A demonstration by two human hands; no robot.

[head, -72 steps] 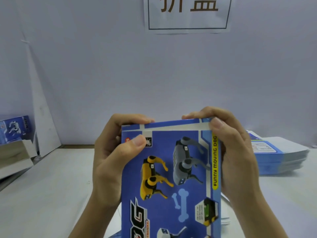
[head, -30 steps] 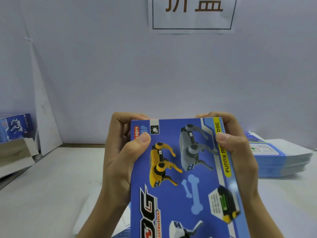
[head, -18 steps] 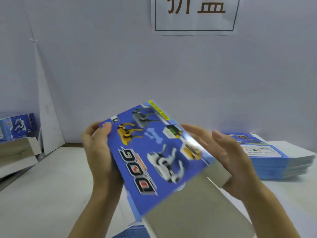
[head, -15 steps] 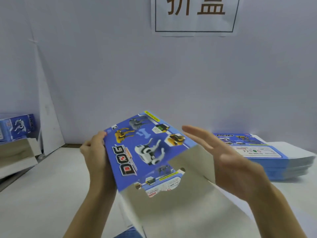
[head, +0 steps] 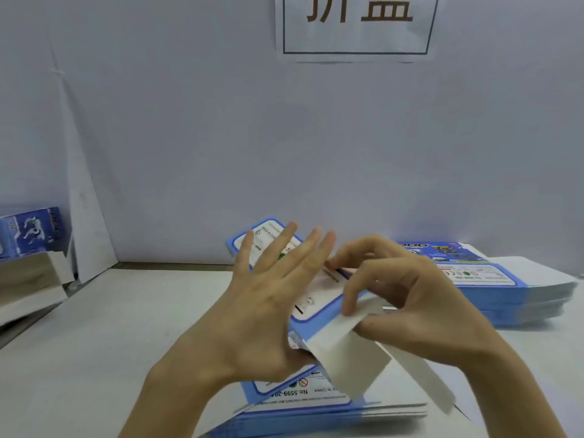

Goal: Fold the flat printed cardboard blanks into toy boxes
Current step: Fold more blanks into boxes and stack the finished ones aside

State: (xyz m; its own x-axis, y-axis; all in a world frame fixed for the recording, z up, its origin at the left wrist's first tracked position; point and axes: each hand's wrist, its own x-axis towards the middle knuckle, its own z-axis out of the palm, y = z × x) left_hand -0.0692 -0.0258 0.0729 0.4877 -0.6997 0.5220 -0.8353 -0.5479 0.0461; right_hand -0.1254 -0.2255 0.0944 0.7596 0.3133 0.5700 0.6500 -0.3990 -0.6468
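Note:
The part-folded toy box (head: 317, 290) is held low over the table, its white back panel with a blue border facing me. My left hand (head: 268, 298) lies flat against that panel with straight, spread fingers. My right hand (head: 407, 298) has curled fingers on the box's right edge and pinches the white end flap (head: 347, 358), which hangs loose toward me. Under the box lies a stack of flat blue printed blanks (head: 316, 403) at the near table edge.
A second, taller stack of blanks (head: 499, 289) sits at the right by the wall. A finished blue box (head: 30, 232) stands on an open carton (head: 28, 279) at the far left. A paper sign (head: 357, 23) hangs on the wall.
The box has turned over from its blue dog picture side to its white back panel and dropped lower. My left hand has gone from gripping its edge to lying flat; my right hand now pinches the flap.

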